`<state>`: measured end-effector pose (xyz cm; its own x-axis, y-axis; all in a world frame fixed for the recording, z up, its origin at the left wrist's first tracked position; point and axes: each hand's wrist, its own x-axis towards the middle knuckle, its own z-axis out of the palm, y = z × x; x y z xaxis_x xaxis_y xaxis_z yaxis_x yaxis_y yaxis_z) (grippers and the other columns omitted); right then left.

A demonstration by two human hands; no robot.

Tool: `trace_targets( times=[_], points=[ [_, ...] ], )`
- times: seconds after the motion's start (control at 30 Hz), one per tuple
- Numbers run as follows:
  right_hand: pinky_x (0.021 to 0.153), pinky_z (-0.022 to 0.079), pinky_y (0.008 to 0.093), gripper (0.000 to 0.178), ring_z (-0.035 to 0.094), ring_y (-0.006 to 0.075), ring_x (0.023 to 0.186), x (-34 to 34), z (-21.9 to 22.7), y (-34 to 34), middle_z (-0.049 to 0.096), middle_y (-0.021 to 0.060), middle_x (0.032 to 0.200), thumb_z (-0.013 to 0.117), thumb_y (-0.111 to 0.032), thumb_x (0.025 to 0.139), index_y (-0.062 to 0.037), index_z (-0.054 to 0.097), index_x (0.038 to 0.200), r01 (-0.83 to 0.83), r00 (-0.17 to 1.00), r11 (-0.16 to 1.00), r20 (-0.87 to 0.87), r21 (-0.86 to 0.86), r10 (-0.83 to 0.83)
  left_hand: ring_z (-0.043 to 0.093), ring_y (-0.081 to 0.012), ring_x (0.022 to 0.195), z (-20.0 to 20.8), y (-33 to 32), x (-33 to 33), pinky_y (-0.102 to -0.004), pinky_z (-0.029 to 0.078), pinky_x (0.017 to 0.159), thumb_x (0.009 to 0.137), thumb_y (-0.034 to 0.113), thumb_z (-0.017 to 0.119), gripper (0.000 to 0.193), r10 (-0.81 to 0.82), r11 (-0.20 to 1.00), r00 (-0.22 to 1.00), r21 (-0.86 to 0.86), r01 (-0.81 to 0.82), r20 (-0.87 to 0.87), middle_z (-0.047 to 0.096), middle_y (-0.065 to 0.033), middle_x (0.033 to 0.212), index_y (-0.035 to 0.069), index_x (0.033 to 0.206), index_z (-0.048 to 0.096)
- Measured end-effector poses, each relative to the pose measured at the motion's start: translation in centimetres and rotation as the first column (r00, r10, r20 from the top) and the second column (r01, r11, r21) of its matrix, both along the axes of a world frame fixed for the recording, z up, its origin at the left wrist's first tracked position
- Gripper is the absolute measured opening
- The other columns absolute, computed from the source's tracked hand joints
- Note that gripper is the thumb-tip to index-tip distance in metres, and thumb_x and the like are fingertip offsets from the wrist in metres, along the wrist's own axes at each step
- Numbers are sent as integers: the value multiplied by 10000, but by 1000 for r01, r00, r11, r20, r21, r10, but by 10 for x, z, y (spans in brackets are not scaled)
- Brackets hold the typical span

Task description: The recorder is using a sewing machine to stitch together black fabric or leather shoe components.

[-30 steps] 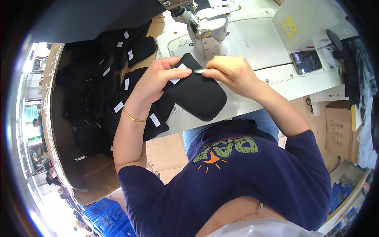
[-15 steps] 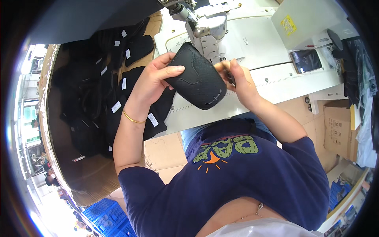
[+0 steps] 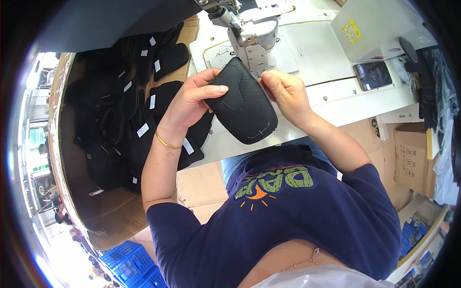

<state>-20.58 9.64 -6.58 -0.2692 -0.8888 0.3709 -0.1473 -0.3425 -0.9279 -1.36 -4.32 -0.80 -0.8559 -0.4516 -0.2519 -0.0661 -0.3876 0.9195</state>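
Note:
A black, rounded fabric piece (image 3: 244, 105) with a curved stitched seam and pale stitches or marks near its lower edge is held up over the table edge. It looks like a pouch or a shoe part; I cannot tell which. My left hand (image 3: 194, 98) grips its left side, thumb on top and fingers beneath. At its upper right edge my right hand (image 3: 288, 93) is closed in a pinch, and whatever lies between those fingers is hidden. Just beyond the piece stands a sewing machine (image 3: 257, 41).
Many black fabric pieces with white labels (image 3: 143, 129) lie heaped in a cardboard-lined bin (image 3: 113, 235) to the left. A phone (image 3: 373, 76) rests on the white table (image 3: 331, 93) at right. Blue crates (image 3: 127, 261) stand lower left, a cardboard box (image 3: 410, 153) at right.
The fabric piece has come slightly lower and nearer to me. My right hand has turned and closed into a pinch at its edge; a small dark object seen in it earlier no longer shows.

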Motion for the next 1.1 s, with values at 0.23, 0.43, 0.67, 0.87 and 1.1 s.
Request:
trace_targets(
  times=[0.23, 0.43, 0.67, 0.87, 1.1],
  points=[
    [686, 470, 240, 393, 574, 89, 742, -44, 30, 6, 657, 22, 810, 749, -306, 786, 15, 694, 1005, -230, 962, 696, 51, 680, 268, 623, -165, 977, 2, 18, 18, -270, 508, 834, 879, 219, 702, 474, 144, 743, 982, -669, -27, 120, 661, -115, 1076, -29, 1255, 552],
    [509, 347, 188, 385, 439, 22, 551, -152, 75, -18, 650, 29, 798, 658, -420, 894, -51, 684, 1001, 215, 914, 788, -404, 576, 47, 408, -457, 1312, -12, -18, 79, -467, 392, 1079, 705, 222, 800, 823, 750, 124, 524, -864, 488, 404, 435, -335, 1384, -54, 1386, 428],
    [472, 272, 190, 355, 372, 11, 507, -88, 51, -20, 504, -61, 585, 606, -382, 951, -75, 615, 773, 137, 985, 928, -148, 347, -90, 617, -346, 976, -37, -44, 74, -447, 504, 851, 784, 98, 653, 226, 854, 2, 420, -808, 589, 308, 625, -180, 1012, 1, 981, 600],
    [566, 490, 290, 154, 599, 150, 636, -38, 37, -11, 596, 30, 763, 657, -185, 894, -48, 624, 832, 55, 864, 992, -492, -115, -105, 597, -293, 823, -2, -36, 53, -402, 496, 725, 795, 94, 636, 194, 609, -370, 792, -898, 240, -39, 597, -97, 834, 49, 982, 664],
    [596, 496, 362, 312, 605, 292, 655, -17, 47, -16, 640, 79, 819, 756, -142, 767, -40, 595, 1013, -183, 612, 975, -791, -125, 13, 614, -244, 765, 59, 21, -3, -327, 496, 689, 724, 62, 718, 300, 27, 113, 995, -990, 90, 94, 619, -78, 832, 58, 1016, 648]
  ],
)
